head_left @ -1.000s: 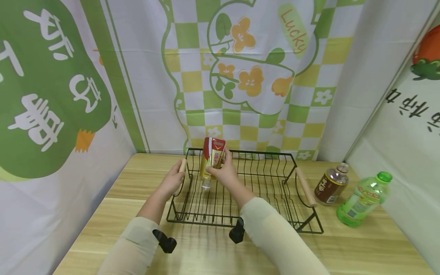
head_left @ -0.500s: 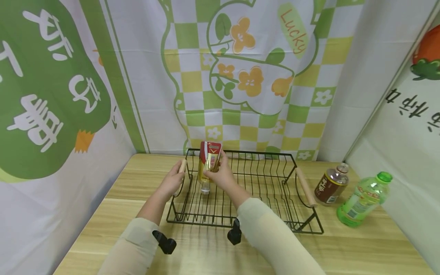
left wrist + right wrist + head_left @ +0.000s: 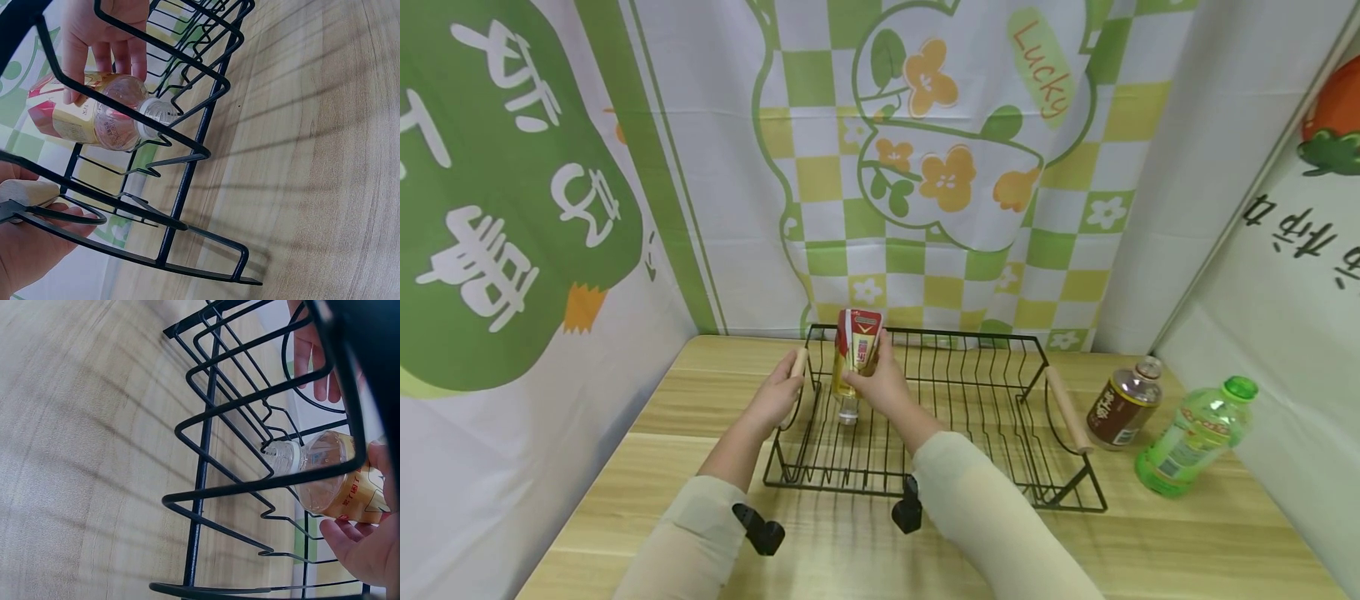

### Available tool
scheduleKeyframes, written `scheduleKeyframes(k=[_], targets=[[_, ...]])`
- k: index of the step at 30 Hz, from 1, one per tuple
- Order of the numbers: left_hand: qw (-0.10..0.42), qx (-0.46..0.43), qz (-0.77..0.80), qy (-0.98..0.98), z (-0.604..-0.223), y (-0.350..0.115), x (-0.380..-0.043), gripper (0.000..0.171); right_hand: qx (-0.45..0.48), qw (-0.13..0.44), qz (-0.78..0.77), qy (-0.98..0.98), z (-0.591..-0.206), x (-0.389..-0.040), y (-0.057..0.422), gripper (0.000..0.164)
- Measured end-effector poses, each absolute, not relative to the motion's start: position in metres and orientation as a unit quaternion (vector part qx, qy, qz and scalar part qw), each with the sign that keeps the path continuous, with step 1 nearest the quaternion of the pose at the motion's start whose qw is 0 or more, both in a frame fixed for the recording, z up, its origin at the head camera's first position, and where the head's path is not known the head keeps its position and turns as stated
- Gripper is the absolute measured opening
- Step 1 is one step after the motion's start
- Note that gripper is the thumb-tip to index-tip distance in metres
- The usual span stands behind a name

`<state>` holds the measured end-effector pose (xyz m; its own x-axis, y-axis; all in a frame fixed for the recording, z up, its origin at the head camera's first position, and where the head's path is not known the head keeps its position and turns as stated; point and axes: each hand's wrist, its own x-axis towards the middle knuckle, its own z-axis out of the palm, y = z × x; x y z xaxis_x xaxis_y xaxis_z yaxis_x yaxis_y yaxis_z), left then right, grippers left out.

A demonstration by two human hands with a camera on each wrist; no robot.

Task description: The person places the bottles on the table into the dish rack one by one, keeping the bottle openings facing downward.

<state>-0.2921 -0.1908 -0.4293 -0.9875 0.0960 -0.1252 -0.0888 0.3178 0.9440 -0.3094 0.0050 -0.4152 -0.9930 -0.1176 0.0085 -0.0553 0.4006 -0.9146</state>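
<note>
In the head view my right hand [image 3: 889, 385] grips a clear plastic drink bottle [image 3: 859, 342] with a red and gold label. It is turned neck down inside the left part of a black wire dish rack [image 3: 962, 332]. The wrist views show the bottle's bare neck [image 3: 156, 116] right at the bottom wires, with no cap on it. My left hand [image 3: 775, 395] holds the rack's left wooden handle [image 3: 800, 363], fingers wrapped round it. In the right wrist view, the thumb and fingers of the right hand [image 3: 369, 550] lie around the label.
Right of the rack's other wooden handle [image 3: 1067, 410] stand a brown-labelled bottle [image 3: 1123, 403] and a green bottle [image 3: 1197, 435] with a green cap. The wooden table [image 3: 625, 508] is bordered by printed cloth [image 3: 940, 283] at the back and sides.
The bottle has come down slightly and a little to the left with my right hand, then stays nearly still. My left hand has stayed on the handle.
</note>
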Motion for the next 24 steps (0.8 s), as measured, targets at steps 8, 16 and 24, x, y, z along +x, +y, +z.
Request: scheduleKeyframes(k=[8, 16, 24], targets=[[0.076, 0.001, 0.577, 0.813, -0.427, -0.1903, -0.2896, 0.063, -0.054, 0.034, -0.531, 0.845, -0.4151, -0.3109, 0.0051, 0.102], [0.076, 0.0, 0.581, 0.81, -0.4259, -0.1893, -0.288, 0.063, -0.061, 0.044, -0.524, 0.848, -0.4153, -0.3108, 0.0056, 0.101], [0.074, 0.001, 0.572, 0.817, -0.4271, -0.189, -0.2892, 0.063, -0.057, 0.064, -0.507, 0.858, -0.4147, -0.3103, 0.0059, 0.1]])
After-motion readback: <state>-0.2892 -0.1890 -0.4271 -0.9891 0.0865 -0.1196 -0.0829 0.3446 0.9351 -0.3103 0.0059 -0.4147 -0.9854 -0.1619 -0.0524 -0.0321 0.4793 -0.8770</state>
